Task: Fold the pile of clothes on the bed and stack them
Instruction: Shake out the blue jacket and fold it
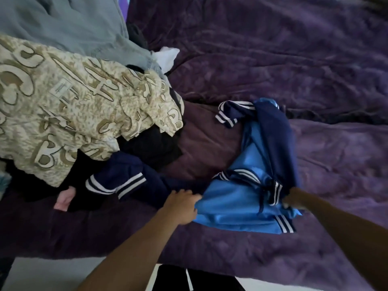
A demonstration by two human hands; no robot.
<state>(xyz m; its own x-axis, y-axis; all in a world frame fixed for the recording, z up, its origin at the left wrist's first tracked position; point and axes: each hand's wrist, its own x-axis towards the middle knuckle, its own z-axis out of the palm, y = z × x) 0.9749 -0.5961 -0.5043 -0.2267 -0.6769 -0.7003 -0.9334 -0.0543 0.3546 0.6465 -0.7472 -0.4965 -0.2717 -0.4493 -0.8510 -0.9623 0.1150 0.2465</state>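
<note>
A blue and navy jacket (241, 204) with white-striped cuffs lies crumpled on the purple bed, its shiny light-blue lining facing up. My left hand (182, 204) grips the lining's left edge. My right hand (294, 199) grips the jacket's right side near a striped hem. One navy sleeve (121, 177) stretches left toward the pile. The pile sits at the left: a beige patterned shirt (73, 106) on top, dark garments (153, 145) beneath, a grey-blue garment (69, 24) behind.
A purple blanket (273, 59) covers the bed, rumpled, with open room at the right and far side. Something pink (64, 199) and a white cloth (167, 56) peek from the pile. The bed's near edge and pale floor (52, 274) lie below.
</note>
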